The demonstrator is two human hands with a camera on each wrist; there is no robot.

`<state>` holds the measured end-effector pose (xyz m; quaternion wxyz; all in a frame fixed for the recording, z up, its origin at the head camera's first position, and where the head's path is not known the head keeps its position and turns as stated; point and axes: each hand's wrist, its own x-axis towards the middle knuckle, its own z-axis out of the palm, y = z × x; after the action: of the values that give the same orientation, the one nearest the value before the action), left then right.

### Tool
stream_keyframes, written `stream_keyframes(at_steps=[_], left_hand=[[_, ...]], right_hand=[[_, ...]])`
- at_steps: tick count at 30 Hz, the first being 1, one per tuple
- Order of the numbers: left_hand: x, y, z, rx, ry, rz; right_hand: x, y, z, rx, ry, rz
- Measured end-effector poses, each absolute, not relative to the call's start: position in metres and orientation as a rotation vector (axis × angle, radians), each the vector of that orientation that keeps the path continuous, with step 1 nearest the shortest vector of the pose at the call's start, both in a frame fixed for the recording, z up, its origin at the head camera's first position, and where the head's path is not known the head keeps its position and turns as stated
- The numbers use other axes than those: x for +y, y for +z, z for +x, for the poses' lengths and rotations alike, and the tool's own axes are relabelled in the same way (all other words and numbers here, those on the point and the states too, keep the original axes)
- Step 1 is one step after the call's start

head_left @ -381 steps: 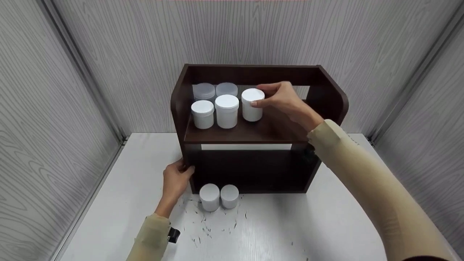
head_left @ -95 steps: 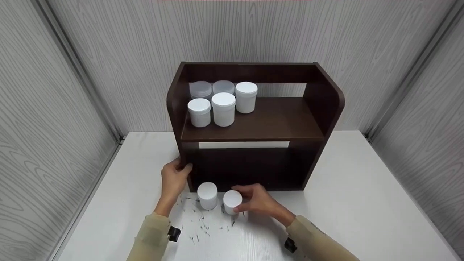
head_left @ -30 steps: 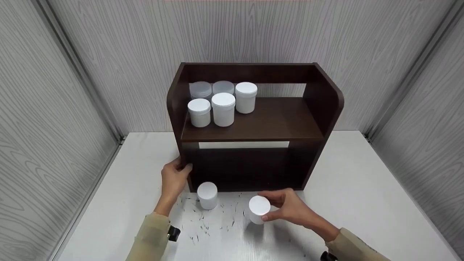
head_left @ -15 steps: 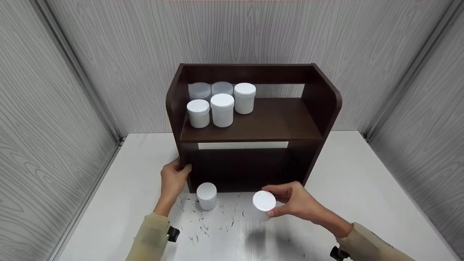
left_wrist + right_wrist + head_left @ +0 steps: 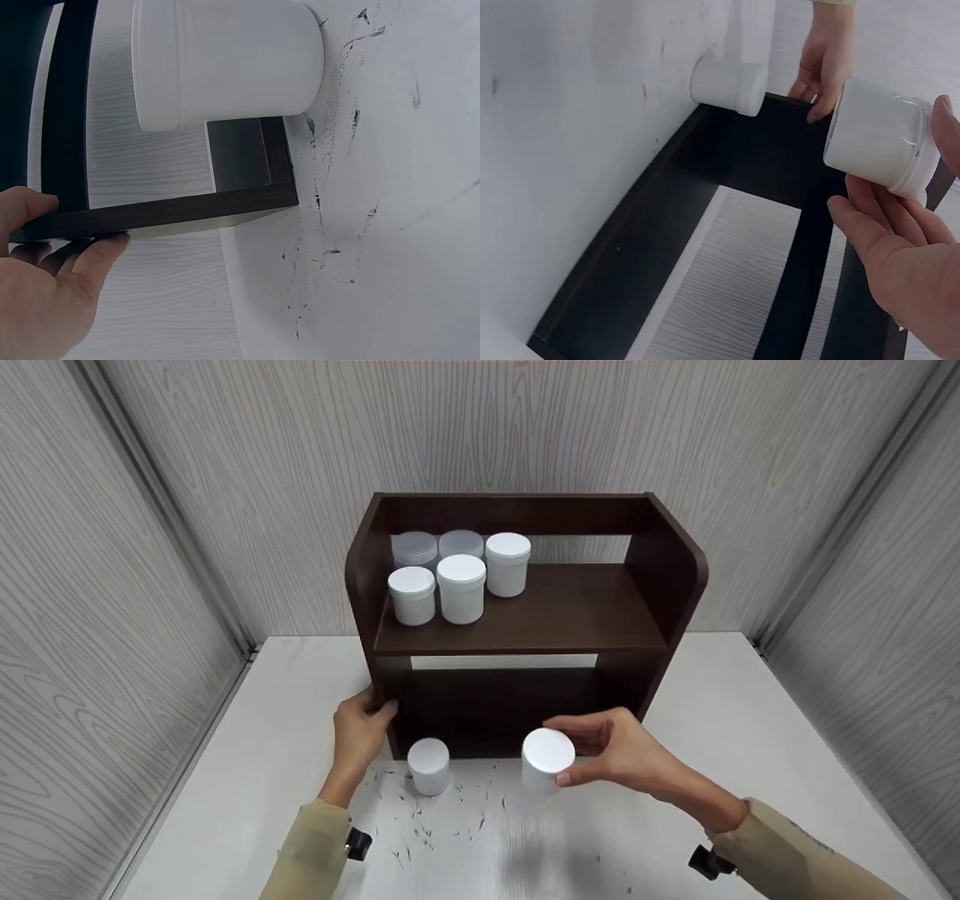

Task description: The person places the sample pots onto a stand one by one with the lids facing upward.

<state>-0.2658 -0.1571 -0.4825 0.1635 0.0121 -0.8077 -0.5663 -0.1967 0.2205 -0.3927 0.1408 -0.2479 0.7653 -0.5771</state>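
The right hand is gripping a white jar by its lidded top, thumb and fingers curled round the lid, and is holding it clear of the table, in front of the lower opening of the shelf unit and toward that opening's right half. In the right wrist view the same jar is sitting between the fingers below it and a fingertip above it, with the dark frame of the shelf unit behind. The left hand is gripping the front edge of the shelf unit's left side panel, fingers wrapped round the edge; in the left wrist view the left hand is showing fingers and thumb clasping the panel edge. A second white jar is standing on the table just in front of the shelf unit's lower left corner, near the left hand but not touching it. Five jars are standing grouped at the left end of the upper shelf: three white-lidded, two translucent ones behind. Dark scuff marks are showing on the table in front of the shelf unit.
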Motion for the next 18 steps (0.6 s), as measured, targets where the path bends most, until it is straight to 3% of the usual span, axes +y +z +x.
stream_keyframes(at_steps=[18], left_hand=[[-0.156,-0.482,-0.266,-2.340,-1.612,0.041]], right_hand=[[0.211,-0.323,-0.225,2.314,-1.717,-0.646]])
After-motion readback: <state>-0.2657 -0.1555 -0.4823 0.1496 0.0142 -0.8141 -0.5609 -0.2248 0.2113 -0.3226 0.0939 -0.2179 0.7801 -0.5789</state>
